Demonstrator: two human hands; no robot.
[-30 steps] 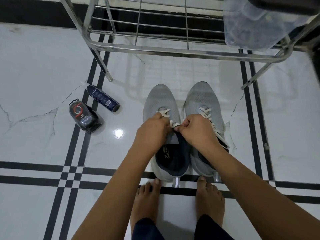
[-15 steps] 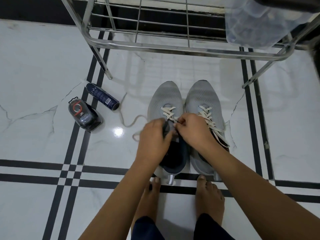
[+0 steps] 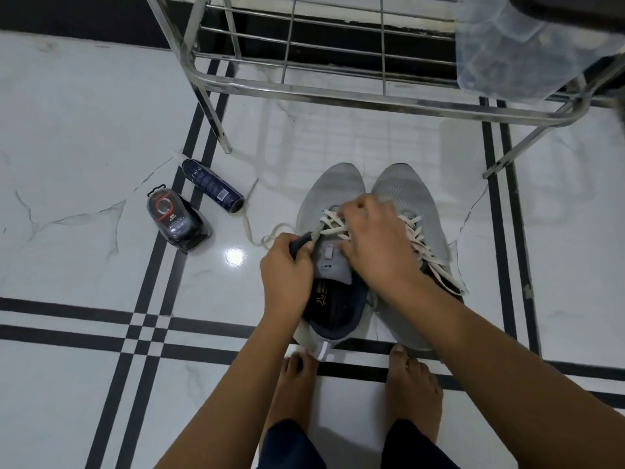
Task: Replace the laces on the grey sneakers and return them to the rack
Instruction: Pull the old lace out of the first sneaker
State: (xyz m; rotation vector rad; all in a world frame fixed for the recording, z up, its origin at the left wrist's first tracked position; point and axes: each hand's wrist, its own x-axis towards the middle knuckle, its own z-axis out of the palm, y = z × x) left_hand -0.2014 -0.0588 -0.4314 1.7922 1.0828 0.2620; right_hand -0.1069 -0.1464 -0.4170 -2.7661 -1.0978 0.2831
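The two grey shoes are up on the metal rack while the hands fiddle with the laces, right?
No. The head view shows the grey shoes standing on the floor in front of the metal rack, not on it. The left hand and right hand do fiddle with the laces.

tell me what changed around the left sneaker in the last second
The right hand slid forward along the left sneaker to pull at the lace; the left hand shifted to grip that shoe's side edge. The lace came out of the top eyelets, baring the tongue, and a loose length trails on the floor to its left. Right sneaker, can, pack and rack stayed put.
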